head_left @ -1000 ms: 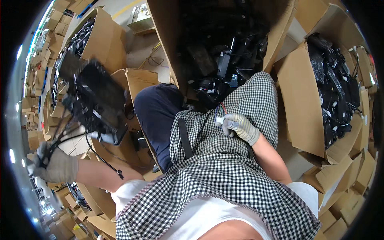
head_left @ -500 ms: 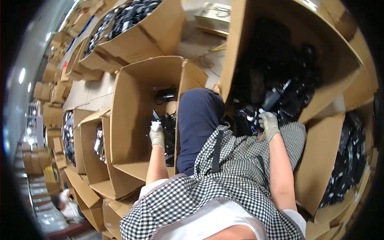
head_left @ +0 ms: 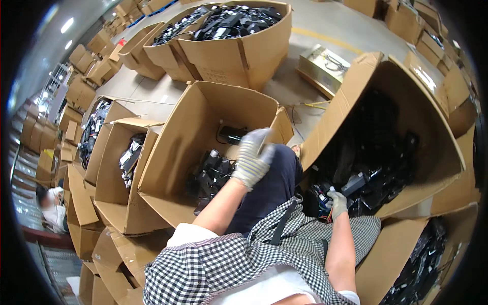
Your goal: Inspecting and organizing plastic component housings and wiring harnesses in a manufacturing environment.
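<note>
My left hand (head_left: 252, 161), in a striped work glove, is raised above my left knee beside the middle cardboard box (head_left: 178, 147). Its fingers are slightly blurred but spread, with nothing visible in them. Inside that box lies a heap of black power adapters (head_left: 216, 173), with another adapter (head_left: 233, 134) towards the far side. My right hand (head_left: 338, 204), also gloved, is closed around a small white plug (head_left: 332, 189) at the near edge of the large right box (head_left: 335, 117). A dark grey adapter (head_left: 354, 184) and thin coloured wires (head_left: 325, 218) are next to it.
Tall boxes full of adapters (head_left: 239, 23) stand beyond. Smaller filled boxes (head_left: 109, 195) are on the left, and another box of black items (head_left: 419, 259) is at my right. A flat carton (head_left: 323, 68) lies on the floor. A person (head_left: 51, 208) is far left.
My left hand has come up out of the middle box and moved right, no longer holding the dark piece with a white end. My right hand stays at the large box. The view has shifted.
</note>
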A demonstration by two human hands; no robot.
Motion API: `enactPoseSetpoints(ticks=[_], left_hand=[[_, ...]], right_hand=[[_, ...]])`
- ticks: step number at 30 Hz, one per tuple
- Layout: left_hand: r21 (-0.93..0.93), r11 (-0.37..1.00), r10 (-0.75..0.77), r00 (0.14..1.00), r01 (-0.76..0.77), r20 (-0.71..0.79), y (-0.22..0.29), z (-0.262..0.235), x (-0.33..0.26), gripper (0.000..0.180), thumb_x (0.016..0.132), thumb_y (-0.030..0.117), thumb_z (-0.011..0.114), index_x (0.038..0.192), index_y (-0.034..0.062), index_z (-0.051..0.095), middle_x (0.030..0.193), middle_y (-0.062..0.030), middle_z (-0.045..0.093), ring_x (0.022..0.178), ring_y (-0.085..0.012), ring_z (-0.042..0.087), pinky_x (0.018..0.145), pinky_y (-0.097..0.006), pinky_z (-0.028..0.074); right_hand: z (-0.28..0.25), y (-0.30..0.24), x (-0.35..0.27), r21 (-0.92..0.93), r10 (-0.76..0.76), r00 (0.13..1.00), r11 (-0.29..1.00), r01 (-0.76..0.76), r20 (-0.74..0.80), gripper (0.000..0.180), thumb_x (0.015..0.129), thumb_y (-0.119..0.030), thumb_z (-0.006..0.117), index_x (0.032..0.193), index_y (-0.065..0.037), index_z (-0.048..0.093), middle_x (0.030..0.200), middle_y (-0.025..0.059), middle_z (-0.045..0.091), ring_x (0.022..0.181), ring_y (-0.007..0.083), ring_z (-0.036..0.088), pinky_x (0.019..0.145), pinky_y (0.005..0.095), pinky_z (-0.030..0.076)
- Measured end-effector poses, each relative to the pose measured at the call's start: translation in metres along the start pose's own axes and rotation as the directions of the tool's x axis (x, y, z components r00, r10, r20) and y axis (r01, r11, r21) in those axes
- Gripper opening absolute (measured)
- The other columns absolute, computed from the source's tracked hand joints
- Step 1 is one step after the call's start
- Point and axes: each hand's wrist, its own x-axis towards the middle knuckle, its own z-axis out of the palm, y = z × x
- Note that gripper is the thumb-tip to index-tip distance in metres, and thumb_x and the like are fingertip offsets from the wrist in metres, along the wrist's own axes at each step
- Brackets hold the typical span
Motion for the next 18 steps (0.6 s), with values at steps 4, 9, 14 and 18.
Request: enactPoseSetpoints(ticks=[4,9,14,18], left_hand=[[-0.142,0.959,0.269,0.949,-0.247,0.165,0.063,0.04,0.012,0.026,0.078,0.008,0.061,0.103,0.0013,0.061,0.097,-0.0179,0.063,0.092,-0.0353,0.059,0.081,-0.04,0.046],[-0.375,0.926,0.235,0.841,-0.041,0.487,0.069,0.108,-0.013,0.025,0.079,0.009,0.063,0.104,0.0031,0.064,0.101,-0.0154,0.064,0.098,-0.0317,0.059,0.09,-0.039,0.046],[-0.183,0.799,-0.229,0.572,0.572,0.788,0.043,0.151,-0.055,0.021,0.089,0.017,0.056,0.104,0.0047,0.064,0.089,-0.0072,0.068,0.085,-0.0184,0.064,0.078,-0.031,0.051],[-0.154,0.718,-0.264,0.47,0.679,0.843,0.035,0.169,-0.055,0.021,0.088,0.02,0.058,0.103,0.006,0.064,0.092,-0.0081,0.066,0.084,-0.0169,0.063,0.077,-0.032,0.051]], right_hand=[[0.004,-0.023,-0.02,0.163,-0.032,0.994,0.987,0.014,0.107,0.016,0.078,-0.015,0.063,0.089,-0.004,0.063,0.074,0.0036,0.059,0.055,0.0132,0.053,0.048,0.0247,0.042],[-0.001,0.003,-0.006,0.389,0.02,0.935,0.906,-0.167,0.355,0.022,0.079,-0.016,0.066,0.098,-0.005,0.062,0.085,0.0066,0.063,0.075,0.0234,0.061,0.068,0.0322,0.05],[0.002,0.006,-0.017,0.186,-0.058,0.935,0.983,-0.008,0.351,0.019,0.083,-0.016,0.061,0.097,-0.004,0.067,0.084,0.0022,0.064,0.07,0.0142,0.058,0.062,0.0265,0.046],[-0.011,0.005,-0.022,0.081,-0.171,0.956,0.985,0.155,0.241,0.021,0.084,-0.023,0.058,0.094,-0.008,0.067,0.079,-0.0032,0.061,0.06,0.0055,0.051,0.051,0.0212,0.04]])
